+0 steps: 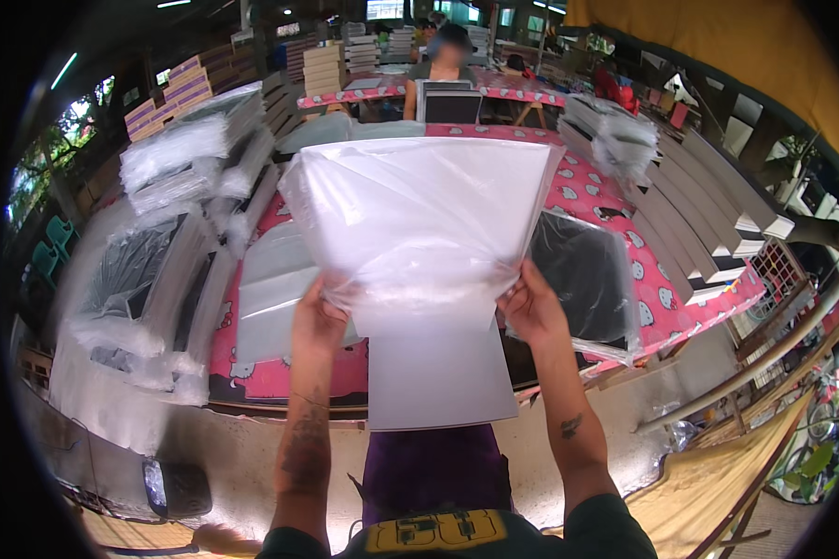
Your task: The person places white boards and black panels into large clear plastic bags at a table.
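In front of me a large white panel (438,377) sits partly inside a clear plastic bag (419,205). Its near end sticks out of the bag's mouth, toward my body. My left hand (323,319) pinches the bag's left edge near the mouth, and my right hand (534,306) grips the opposite edge. Right of the bag lies a dark panel in clear plastic (583,279). Pale, folded sheets (275,293) rest on the table beside my left hand.
Plastic-wrapped panels are piled at the left (130,279), with boxes (172,88) behind. A row of thick grey panels (708,205) leans at the right on the pink patterned table (657,270). Across the table, a person (447,70) is behind a dark framed panel (452,104).
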A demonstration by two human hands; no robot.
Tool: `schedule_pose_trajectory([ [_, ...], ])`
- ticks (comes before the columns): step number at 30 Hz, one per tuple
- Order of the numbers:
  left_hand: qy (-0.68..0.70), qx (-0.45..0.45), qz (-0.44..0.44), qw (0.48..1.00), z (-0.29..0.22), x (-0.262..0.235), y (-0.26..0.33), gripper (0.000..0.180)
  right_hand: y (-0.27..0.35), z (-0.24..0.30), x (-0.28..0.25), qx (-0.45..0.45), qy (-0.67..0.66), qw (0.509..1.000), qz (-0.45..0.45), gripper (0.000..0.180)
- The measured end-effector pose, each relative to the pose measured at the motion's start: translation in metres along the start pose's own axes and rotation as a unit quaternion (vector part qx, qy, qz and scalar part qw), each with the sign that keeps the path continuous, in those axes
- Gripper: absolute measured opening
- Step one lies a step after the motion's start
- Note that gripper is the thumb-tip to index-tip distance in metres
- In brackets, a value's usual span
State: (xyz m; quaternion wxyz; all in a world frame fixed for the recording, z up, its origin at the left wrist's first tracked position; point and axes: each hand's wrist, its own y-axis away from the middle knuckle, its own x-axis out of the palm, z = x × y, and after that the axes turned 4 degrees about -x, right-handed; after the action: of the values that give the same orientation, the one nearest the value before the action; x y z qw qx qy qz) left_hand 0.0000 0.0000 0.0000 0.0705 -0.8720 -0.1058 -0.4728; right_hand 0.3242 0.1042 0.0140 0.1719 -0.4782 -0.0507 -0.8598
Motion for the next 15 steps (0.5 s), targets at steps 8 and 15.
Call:
schedule_pose_trajectory([
  [8, -0.450, 0.107, -0.186, 0.867, 0.058, -0.067, 0.011, 0.027, 0.014, -0.062, -0.066, 0.049, 0.230, 0.956, -0.178, 0.031],
  [15, -0.335, 0.063, -0.085, 0.936, 0.073, 0.014, -0.004, 0.035, 0.028, -0.015, -0.017, -0.125, 0.322, 0.914, -0.214, 0.042],
])
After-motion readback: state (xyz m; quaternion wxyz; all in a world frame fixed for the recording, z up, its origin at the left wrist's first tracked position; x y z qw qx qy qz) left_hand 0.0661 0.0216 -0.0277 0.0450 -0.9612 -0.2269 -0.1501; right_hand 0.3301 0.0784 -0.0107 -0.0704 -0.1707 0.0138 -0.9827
